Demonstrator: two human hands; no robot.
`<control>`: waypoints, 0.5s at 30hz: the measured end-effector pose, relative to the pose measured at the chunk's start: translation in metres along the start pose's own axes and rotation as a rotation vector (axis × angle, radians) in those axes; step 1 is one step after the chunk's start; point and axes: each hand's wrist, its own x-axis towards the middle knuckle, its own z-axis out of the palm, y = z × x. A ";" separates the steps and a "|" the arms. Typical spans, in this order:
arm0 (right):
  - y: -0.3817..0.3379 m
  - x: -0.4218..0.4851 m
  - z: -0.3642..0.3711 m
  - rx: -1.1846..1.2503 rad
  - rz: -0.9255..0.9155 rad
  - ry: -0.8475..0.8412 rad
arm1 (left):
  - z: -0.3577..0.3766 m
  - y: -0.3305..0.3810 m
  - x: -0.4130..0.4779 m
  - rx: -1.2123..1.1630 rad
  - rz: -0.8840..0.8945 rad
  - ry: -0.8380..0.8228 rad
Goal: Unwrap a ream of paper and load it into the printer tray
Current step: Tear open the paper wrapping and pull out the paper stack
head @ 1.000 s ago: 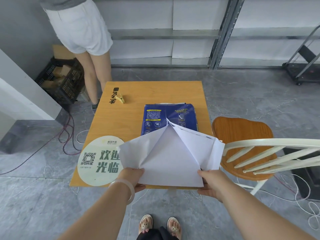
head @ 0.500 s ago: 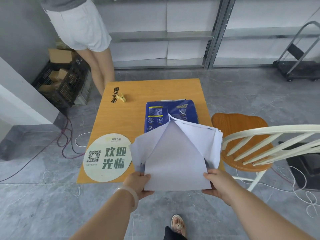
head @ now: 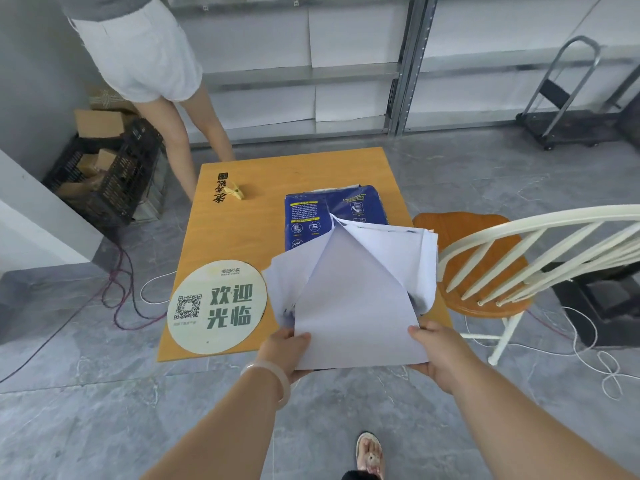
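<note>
A stack of white paper [head: 356, 306] hangs out past the near edge of the orange table [head: 249, 233], its far end still inside the torn blue wrapper [head: 332, 213], whose white flaps stand open around it. My left hand [head: 285, 351] grips the stack's near left corner. My right hand [head: 440, 351] grips the near right corner. No printer or tray is in view.
A round sign with a QR code [head: 218, 306] and a yellow clip [head: 233, 192] lie on the table. A wooden chair with white back [head: 485, 271] stands right. A person [head: 156, 81] stands beyond the table near a black crate [head: 107, 181]. Cables cross the floor.
Both hands have drawn the paper stack toward me, out past the table's near edge. I have stepped back, and the person behind has shifted stance.
</note>
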 end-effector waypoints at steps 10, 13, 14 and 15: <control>0.022 -0.037 -0.025 0.046 -0.034 -0.062 | -0.006 -0.029 -0.043 0.054 0.055 0.006; 0.018 -0.052 -0.034 0.043 -0.032 -0.086 | -0.003 -0.034 -0.063 0.023 0.066 0.038; 0.015 -0.058 -0.038 0.043 -0.031 -0.096 | -0.001 -0.035 -0.070 0.004 0.065 0.044; 0.012 -0.064 -0.041 0.045 -0.031 -0.106 | 0.001 -0.036 -0.077 -0.021 0.064 0.050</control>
